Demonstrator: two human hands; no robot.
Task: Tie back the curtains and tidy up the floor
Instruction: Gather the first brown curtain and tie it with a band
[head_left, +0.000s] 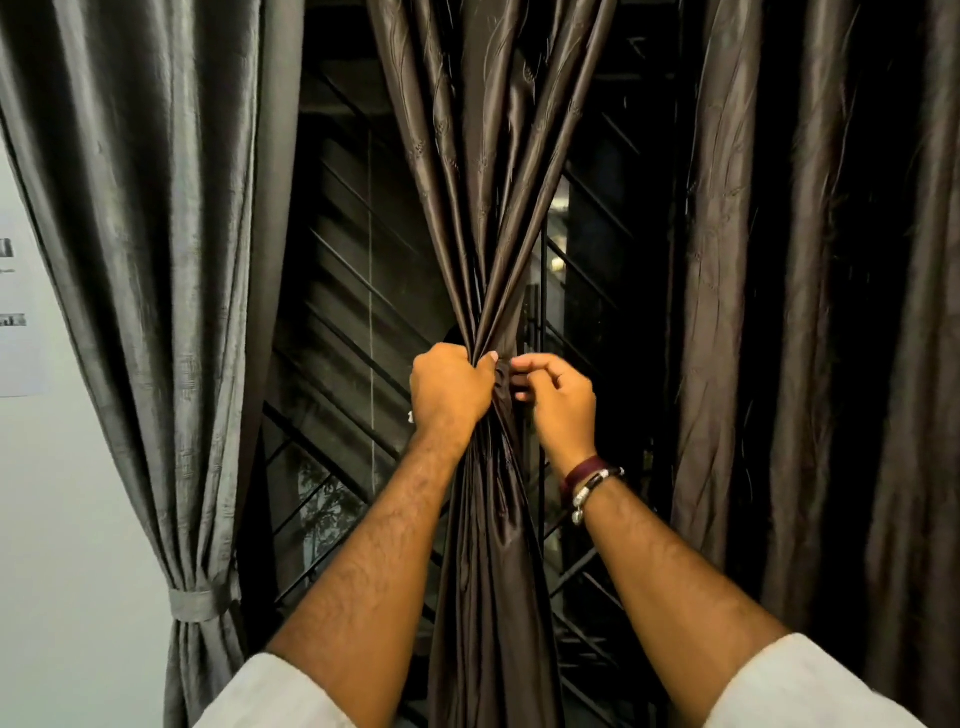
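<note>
Head view: dead centre of the frame, the brown curtain (488, 218) runs vertically, cinched into a waist. The left hand (449, 389) is clenched round that waist from the left; the right hand (558, 397) pinches a fold just right of it, equally near. The paper (15, 306) at the left edge is unreadable.

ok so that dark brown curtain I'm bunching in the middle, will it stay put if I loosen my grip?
Probably not. The dark brown curtain looks glossy and satiny, so it is likely slippery. It hangs in soft folds below the left hand, so it is floppy and would likely fan out. The right hand only pinches at the bunch.
</note>
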